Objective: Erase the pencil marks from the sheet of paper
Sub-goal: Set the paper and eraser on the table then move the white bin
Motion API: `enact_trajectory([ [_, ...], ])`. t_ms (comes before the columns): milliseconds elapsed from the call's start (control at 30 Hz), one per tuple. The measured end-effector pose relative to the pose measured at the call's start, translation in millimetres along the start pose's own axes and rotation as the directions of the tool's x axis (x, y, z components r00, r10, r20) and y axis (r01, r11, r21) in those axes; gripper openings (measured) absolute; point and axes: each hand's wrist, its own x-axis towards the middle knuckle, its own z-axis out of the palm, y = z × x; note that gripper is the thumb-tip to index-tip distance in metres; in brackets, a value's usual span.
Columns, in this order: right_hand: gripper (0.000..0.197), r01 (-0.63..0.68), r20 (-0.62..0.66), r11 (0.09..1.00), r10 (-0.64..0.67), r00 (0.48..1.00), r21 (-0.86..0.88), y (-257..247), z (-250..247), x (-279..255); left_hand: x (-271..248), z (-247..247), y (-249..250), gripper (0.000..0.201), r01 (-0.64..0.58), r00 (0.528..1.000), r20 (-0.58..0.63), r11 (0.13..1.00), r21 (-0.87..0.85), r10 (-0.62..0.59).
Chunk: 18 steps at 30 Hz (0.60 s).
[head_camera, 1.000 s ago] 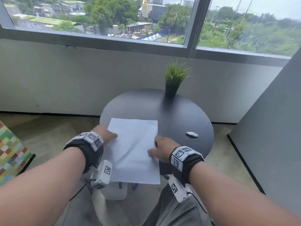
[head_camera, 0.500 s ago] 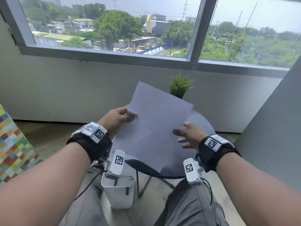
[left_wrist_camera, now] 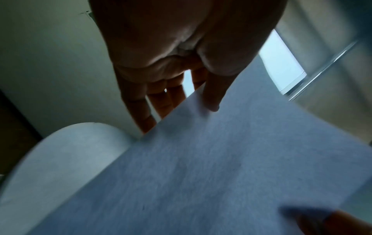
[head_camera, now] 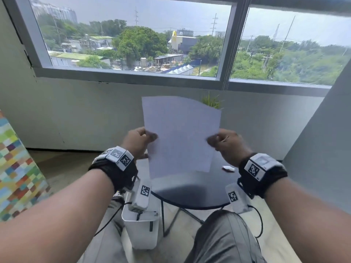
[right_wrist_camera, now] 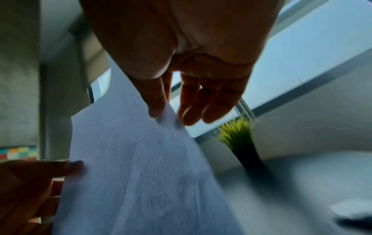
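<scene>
A white sheet of paper [head_camera: 181,135] is held upright in the air above the round black table [head_camera: 191,194]. My left hand [head_camera: 146,138] pinches its left edge, thumb on the near face and fingers behind. My right hand [head_camera: 216,140] pinches its right edge the same way. No pencil marks show on the side facing me. In the left wrist view the paper [left_wrist_camera: 221,167] fills the lower frame under my left thumb [left_wrist_camera: 211,101]. The right wrist view shows the paper [right_wrist_camera: 136,167] pinched by my right thumb [right_wrist_camera: 157,105]. A small white eraser [head_camera: 228,168] lies on the table at the right.
A potted green plant [head_camera: 211,101] stands at the table's far side, partly behind the sheet. A white bin [head_camera: 141,230] sits on the floor under my left wrist. A colourful checkered seat [head_camera: 17,171] is at the left, and a grey wall panel [head_camera: 322,145] at the right.
The sheet lay flat on the table under both hands. Both hands have lifted it and tipped it upright; the right hand now pinches its edge.
</scene>
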Motion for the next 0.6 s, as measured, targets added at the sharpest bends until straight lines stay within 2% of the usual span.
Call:
enact_trajectory([
  [67,0.011,-0.113,0.100,0.992,0.119,0.988,-0.060,13.3,12.5,-12.3,-3.6,4.2,-21.7,0.013,0.165,0.984,0.044,0.979,0.117,-0.171],
  [133,0.014,-0.180,0.094,0.983,0.183,0.979,-0.042,18.2,16.8,-16.1,-5.6,5.7,-34.0,0.017,0.216,0.974,0.026,0.953,0.213,-0.227],
  [233,0.015,-0.240,0.046,0.970,0.239,0.970,0.024,18.6,13.2,-8.8,-3.7,3.9,-34.3,0.015,0.149,0.989,-0.022,0.952,0.267,-0.149],
  [333,0.015,-0.282,0.018,0.930,0.286,0.958,0.236,21.4,6.1,0.7,1.6,3.0,-27.0,0.052,0.005,0.994,-0.102,0.909,0.417,0.041],
  [400,0.014,-0.330,0.011,0.850,0.357,0.934,0.410,22.5,1.5,3.9,0.8,3.3,-24.8,0.074,0.004,0.985,-0.150,0.869,0.494,0.081],
  [433,0.011,-0.353,0.014,0.801,0.396,0.918,0.483,23.1,0.6,4.8,1.6,3.2,-25.9,0.083,0.038,0.986,-0.162,0.872,0.488,0.048],
  [500,0.007,-0.391,0.035,0.697,0.466,0.884,0.601,26.4,1.9,6.5,0.1,8.8,-29.3,0.086,0.173,0.980,-0.153,0.909,0.379,-0.123],
  [567,0.005,-0.405,0.059,0.603,0.509,0.858,0.687,31.7,6.5,9.1,-4.4,20.2,-34.6,0.072,0.295,0.955,-0.058,0.920,0.259,-0.290],
  [600,0.005,-0.408,0.069,0.563,0.525,0.848,0.719,35.3,10.1,11.2,-3.6,26.8,-37.6,0.067,0.324,0.943,0.002,0.921,0.215,-0.332],
])
